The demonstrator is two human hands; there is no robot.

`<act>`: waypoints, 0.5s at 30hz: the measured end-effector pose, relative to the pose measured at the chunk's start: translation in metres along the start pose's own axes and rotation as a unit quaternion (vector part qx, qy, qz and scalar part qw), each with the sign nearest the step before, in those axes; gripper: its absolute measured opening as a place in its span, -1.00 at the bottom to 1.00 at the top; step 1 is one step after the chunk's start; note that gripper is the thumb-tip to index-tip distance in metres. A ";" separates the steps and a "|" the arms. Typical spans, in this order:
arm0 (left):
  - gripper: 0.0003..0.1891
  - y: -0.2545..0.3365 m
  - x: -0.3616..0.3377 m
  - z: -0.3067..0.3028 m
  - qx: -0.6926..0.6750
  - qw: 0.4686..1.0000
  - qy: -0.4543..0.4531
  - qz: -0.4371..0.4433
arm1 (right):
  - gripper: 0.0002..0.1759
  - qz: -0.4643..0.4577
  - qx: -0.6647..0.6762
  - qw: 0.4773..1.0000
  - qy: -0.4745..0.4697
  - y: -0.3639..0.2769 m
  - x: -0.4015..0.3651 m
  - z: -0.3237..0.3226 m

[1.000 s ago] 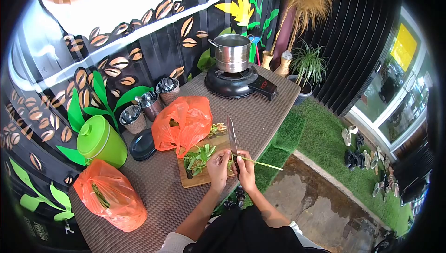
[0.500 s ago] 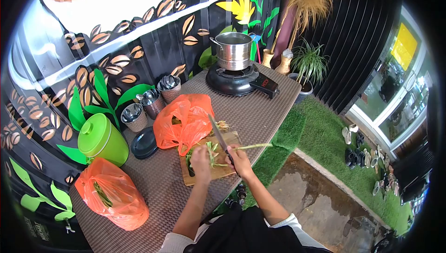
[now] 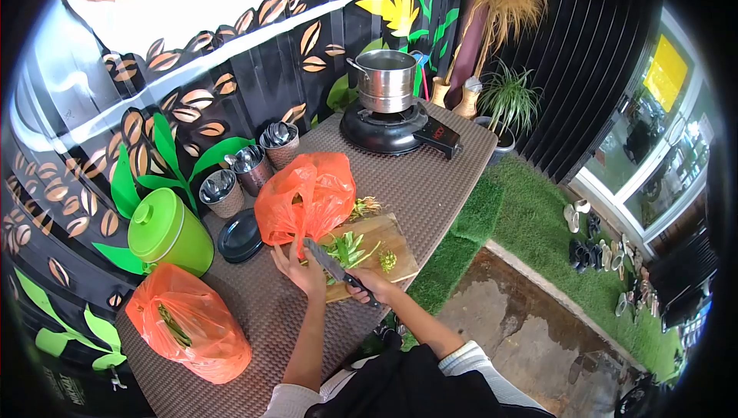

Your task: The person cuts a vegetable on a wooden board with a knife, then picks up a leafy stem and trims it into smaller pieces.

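My right hand [image 3: 370, 286] grips the black handle of a kitchen knife [image 3: 329, 263], its blade slanting up and left across the near part of the wooden cutting board [image 3: 400, 245]. My left hand [image 3: 304, 272] is beside the blade's tip, fingers stretched and apart at the board's left edge, close to the orange plastic bag [image 3: 307, 195]. Leafy green stems [image 3: 346, 249] lie on the board. Right of them sits a small heap of chopped green pieces [image 3: 388, 261]. Root ends [image 3: 366, 207] show behind the board, beside the bag.
A second orange bag [image 3: 192, 326] stands at the left, before a green lidded bucket [image 3: 169, 233]. Dark plates [image 3: 240, 235] and cups of cutlery [image 3: 221, 191] line the wall side. A steel pot [image 3: 386, 84] sits on a black stove [image 3: 384, 130] at the far end.
The long stem previously across the board's right side is gone from there; chopped pieces now lie on the board. My left hand moved left and opened. The knife swung lower, toward the left.
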State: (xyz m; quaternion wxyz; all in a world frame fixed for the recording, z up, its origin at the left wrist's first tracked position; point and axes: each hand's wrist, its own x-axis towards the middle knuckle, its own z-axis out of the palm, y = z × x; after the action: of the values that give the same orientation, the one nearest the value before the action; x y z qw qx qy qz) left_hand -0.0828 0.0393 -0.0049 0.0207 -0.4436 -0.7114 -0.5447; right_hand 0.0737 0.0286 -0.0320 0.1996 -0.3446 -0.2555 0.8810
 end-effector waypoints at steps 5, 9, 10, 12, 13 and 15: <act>-0.70 0.025 -0.005 -0.004 -0.036 0.996 0.037 0.067 | -0.63 -0.068 -0.020 0.995 0.069 0.012 -0.025 -0.005; -0.76 0.029 -0.020 0.015 -0.201 0.974 -0.106 0.026 | -0.83 -0.178 0.041 0.964 0.192 0.023 -0.054 -0.012; -0.75 0.027 -0.025 0.025 -0.290 0.929 -0.228 -0.021 | -0.87 -0.244 0.037 0.939 0.238 0.025 -0.062 -0.012; -0.71 0.023 -0.033 0.045 -0.257 0.912 -0.315 0.048 | -0.84 -0.278 0.012 0.923 0.264 0.031 -0.078 -0.021; -0.67 0.017 -0.037 0.057 -0.219 0.885 -0.394 0.117 | -0.85 -0.282 -0.065 0.910 0.296 0.037 -0.083 -0.029; -0.64 -0.003 -0.047 0.080 -0.163 0.884 -0.411 0.153 | -0.83 -0.278 -0.179 0.881 0.339 0.045 -0.097 -0.038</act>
State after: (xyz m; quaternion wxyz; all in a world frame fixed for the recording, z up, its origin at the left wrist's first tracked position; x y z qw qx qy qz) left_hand -0.0195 0.0742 -0.0639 -0.2630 -0.7278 -0.4811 -0.4120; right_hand 0.1585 -0.0464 -0.0339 0.4452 -0.5667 -0.4113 0.5582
